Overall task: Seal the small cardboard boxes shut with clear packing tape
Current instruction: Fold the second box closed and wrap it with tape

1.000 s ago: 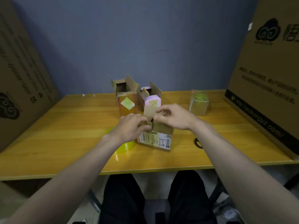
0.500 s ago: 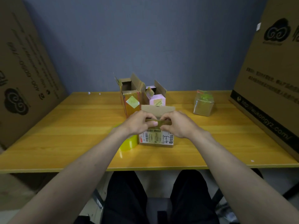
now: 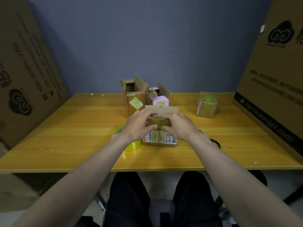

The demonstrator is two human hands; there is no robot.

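A small cardboard box (image 3: 159,138) with a white shipping label stands in the middle of the wooden table (image 3: 65,128). Its far flap stands up. My left hand (image 3: 139,126) and my right hand (image 3: 178,126) both pinch the near flap (image 3: 158,123), which lies folded over the box's opening. A yellowish roll of packing tape (image 3: 131,145) lies just left of the box, partly under my left wrist. Behind stand two open boxes, a brown box (image 3: 134,99) and a pink box (image 3: 159,99). A taped box (image 3: 207,104) sits at the right rear.
Large cardboard cartons lean at the left (image 3: 24,71) and at the right (image 3: 275,71) of the table. A dark object (image 3: 215,142) lies on the table behind my right wrist, mostly hidden. A blue wall stands behind. My legs show below the table's front edge.
The box has turned from skewed to square with me. Both hands have come together on the near flap and folded it down over the opening.
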